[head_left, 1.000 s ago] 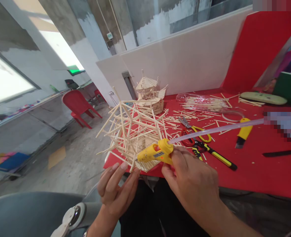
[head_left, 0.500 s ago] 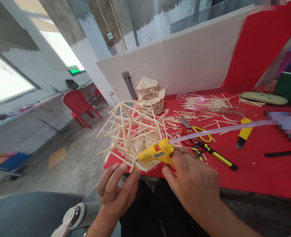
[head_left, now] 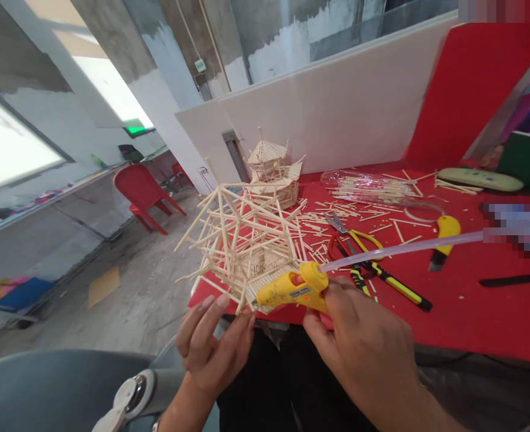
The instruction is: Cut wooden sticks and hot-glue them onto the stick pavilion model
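My right hand is wrapped around a yellow hot glue gun, with a long clear glue stick running out of its back. The gun's nozzle points left, close to the front lower corner of an open pavilion-like frame of thin wooden sticks. At that same corner, my left hand pinches the end of a stick of the frame between thumb and fingers. The frame stands at the front left edge of the red table; the exact fingertip contact is partly hidden.
Behind the frame stands a finished-looking stick pagoda. Loose sticks and a plastic bag of sticks lie to its right. Scissors, black-and-yellow pliers and a yellow utility knife rest near my right hand.
My right hand has drawn the glue gun a little to the right and down, so its nozzle sits slightly away from the stick corner. My left hand is nearly still.
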{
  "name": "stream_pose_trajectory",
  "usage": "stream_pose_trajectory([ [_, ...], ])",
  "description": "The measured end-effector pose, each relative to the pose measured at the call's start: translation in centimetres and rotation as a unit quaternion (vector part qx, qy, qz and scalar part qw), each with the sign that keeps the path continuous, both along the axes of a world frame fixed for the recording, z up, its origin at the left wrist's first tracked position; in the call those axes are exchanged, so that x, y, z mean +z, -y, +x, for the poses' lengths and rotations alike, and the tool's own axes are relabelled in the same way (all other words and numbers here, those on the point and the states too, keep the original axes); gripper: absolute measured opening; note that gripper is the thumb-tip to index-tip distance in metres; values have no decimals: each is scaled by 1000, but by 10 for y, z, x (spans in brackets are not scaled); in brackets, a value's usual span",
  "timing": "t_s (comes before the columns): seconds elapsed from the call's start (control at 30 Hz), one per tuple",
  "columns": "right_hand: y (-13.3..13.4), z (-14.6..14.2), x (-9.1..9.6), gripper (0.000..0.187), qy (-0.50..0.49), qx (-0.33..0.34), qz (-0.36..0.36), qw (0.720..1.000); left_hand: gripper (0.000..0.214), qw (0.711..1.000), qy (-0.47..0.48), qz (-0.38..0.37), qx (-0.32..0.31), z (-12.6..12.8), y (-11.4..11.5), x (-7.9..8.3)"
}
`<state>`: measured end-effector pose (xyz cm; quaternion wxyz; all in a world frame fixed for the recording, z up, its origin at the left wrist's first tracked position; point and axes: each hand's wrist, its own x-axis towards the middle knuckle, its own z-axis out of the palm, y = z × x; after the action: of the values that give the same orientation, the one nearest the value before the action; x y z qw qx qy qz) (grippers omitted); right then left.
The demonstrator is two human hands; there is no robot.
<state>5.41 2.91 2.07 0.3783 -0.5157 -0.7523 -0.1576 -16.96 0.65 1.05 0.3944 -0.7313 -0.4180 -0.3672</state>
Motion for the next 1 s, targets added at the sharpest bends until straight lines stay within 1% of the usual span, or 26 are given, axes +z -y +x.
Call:
stream_pose_trajectory([
  [0.3, 0, 0, -2, 19, 0, -9, 5, 1000, 31, 1000, -2, -3, 1, 1, 1, 2],
  [0.43, 0, 0, -1, 19, 5, -4, -3, 1000, 34, 1000, -3, -7, 5, 0, 2, 1],
  [0.67, -1, 0, -1, 18, -1, -11, 9, 1000, 34, 1000, 3, 1, 13, 0, 2, -2],
  [1.0, 0, 4, -2, 18, -6, -15, 16, 1000, 32, 1000, 5, -10, 14, -2, 6, -2],
])
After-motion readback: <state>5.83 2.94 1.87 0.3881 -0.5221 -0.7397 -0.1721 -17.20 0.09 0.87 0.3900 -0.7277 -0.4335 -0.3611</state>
